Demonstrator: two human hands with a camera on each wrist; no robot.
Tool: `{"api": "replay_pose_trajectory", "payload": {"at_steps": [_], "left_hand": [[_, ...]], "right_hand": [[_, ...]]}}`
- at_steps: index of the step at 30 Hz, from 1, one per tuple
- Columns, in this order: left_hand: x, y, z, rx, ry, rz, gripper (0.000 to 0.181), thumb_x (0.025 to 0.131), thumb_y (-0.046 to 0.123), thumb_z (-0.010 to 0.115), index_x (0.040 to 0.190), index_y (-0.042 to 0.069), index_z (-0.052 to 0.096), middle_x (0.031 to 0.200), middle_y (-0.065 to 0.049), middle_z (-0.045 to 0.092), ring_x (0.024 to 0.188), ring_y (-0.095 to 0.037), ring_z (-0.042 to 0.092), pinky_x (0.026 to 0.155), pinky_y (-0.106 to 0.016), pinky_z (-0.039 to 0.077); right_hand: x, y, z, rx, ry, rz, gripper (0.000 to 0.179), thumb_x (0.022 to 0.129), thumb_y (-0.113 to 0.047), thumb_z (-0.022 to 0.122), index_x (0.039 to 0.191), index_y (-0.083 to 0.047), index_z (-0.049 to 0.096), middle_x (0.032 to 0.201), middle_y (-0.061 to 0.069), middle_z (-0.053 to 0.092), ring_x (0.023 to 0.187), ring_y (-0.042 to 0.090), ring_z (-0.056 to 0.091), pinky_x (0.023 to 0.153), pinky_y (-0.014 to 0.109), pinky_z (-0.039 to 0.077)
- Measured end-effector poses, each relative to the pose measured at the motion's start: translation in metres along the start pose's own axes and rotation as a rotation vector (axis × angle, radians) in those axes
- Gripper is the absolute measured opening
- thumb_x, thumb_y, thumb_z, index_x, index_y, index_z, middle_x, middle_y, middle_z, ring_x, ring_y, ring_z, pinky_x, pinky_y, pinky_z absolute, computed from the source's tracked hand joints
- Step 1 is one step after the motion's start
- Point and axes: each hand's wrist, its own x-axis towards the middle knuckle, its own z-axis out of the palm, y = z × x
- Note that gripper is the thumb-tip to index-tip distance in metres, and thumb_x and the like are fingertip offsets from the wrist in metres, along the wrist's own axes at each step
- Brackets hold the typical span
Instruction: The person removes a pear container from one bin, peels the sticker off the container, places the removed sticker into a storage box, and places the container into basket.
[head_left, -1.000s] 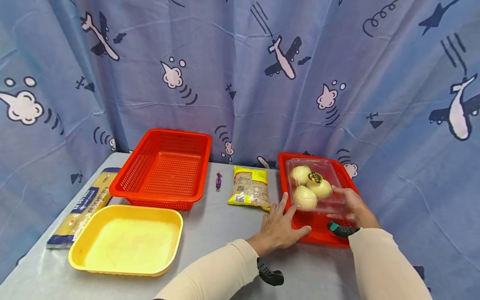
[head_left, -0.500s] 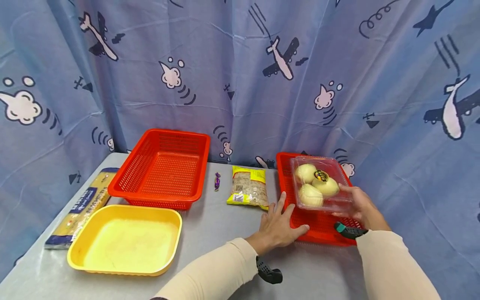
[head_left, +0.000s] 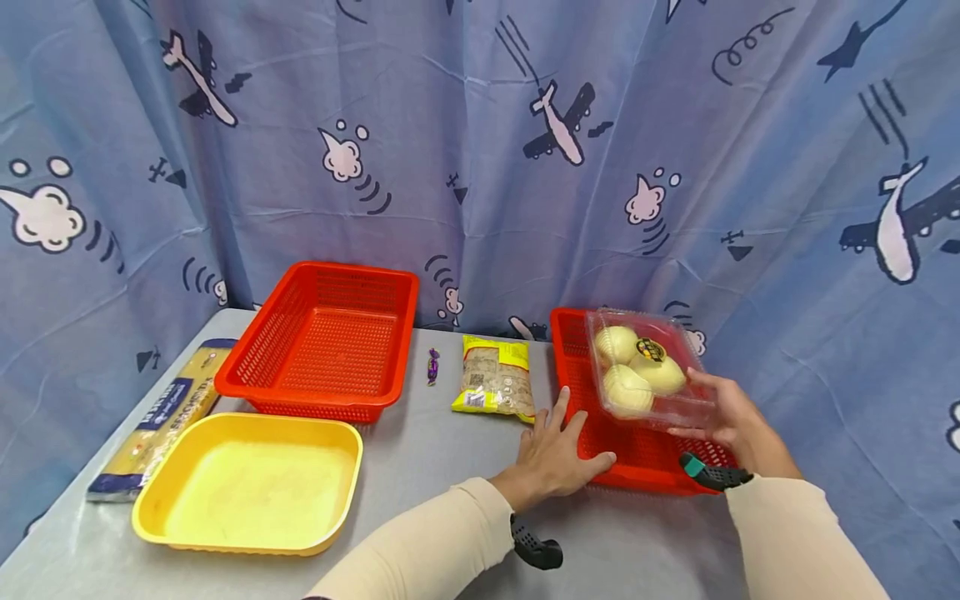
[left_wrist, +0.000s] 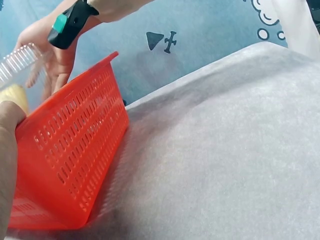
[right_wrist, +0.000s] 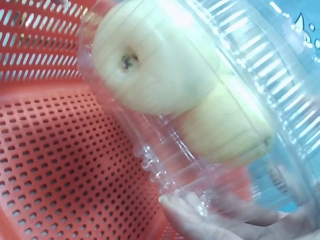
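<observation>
My right hand (head_left: 742, 425) grips a clear plastic fruit box (head_left: 678, 333) by its right side. Inside lie several pale yellow round fruits (head_left: 627, 390), and a dark round label is on the lid. The box is tilted above the right red basket (head_left: 637, 477). In the right wrist view, the perforated basket floor (right_wrist: 60, 165) shows below the box, with fingertips (right_wrist: 185, 217) against the plastic. With fingers spread, my left hand (head_left: 551, 458) rests at the front left corner of this basket. In the left wrist view the basket's side wall (left_wrist: 75, 135) hides most of the left fingers.
A yellow-ended bag (head_left: 495, 379) of brownish food and a purple wrapped candy (head_left: 432, 367) lie mid-table. A second red basket (head_left: 352, 350) stands to their left, behind a yellow tray (head_left: 255, 492). A long package (head_left: 165, 417) lies at the left edge; a patterned curtain (head_left: 420, 167) hangs behind.
My right hand has moved right with the fruit box, which has shifted right and tilted over the basket. The left hand has stayed at the basket's corner. The view has shifted slightly.
</observation>
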Motion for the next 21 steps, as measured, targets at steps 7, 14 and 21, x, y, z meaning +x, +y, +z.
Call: {"api": "replay_pose_trajectory", "payload": {"at_steps": [7, 14, 21], "left_hand": [[0.002, 0.001, -0.001, -0.006, 0.004, 0.01, 0.078, 0.085, 0.071, 0.046, 0.148, 0.027, 0.04, 0.16, 0.008, 0.0, 0.137, -0.031, 0.027, 0.101, -0.054, 0.034], [0.001, 0.0, -0.002, -0.024, -0.012, -0.001, 0.079, 0.084, 0.071, 0.048, 0.148, 0.027, 0.039, 0.161, 0.007, 0.001, 0.136, -0.027, 0.027, 0.103, -0.05, 0.033], [0.004, 0.009, -0.017, -0.265, 0.008, -0.045, 0.09, 0.08, 0.073, 0.051, 0.15, 0.019, 0.036, 0.158, 0.002, 0.018, 0.137, -0.027, 0.028, 0.108, -0.047, 0.028]], "right_hand": [[-0.011, -0.01, 0.007, 0.053, -0.006, 0.001, 0.025, 0.101, -0.033, 0.047, 0.116, -0.016, 0.036, 0.097, 0.003, 0.061, 0.094, 0.035, 0.063, 0.088, 0.064, 0.043], [-0.022, -0.014, 0.012, 0.069, -0.016, -0.009, 0.027, 0.1, -0.033, 0.049, 0.119, -0.018, 0.038, 0.098, 0.003, 0.063, 0.095, 0.037, 0.064, 0.089, 0.064, 0.041], [-0.029, -0.016, 0.014, 0.059, -0.014, -0.03, 0.03, 0.1, -0.033, 0.051, 0.12, -0.017, 0.037, 0.098, 0.004, 0.063, 0.093, 0.036, 0.065, 0.088, 0.065, 0.042]]}}
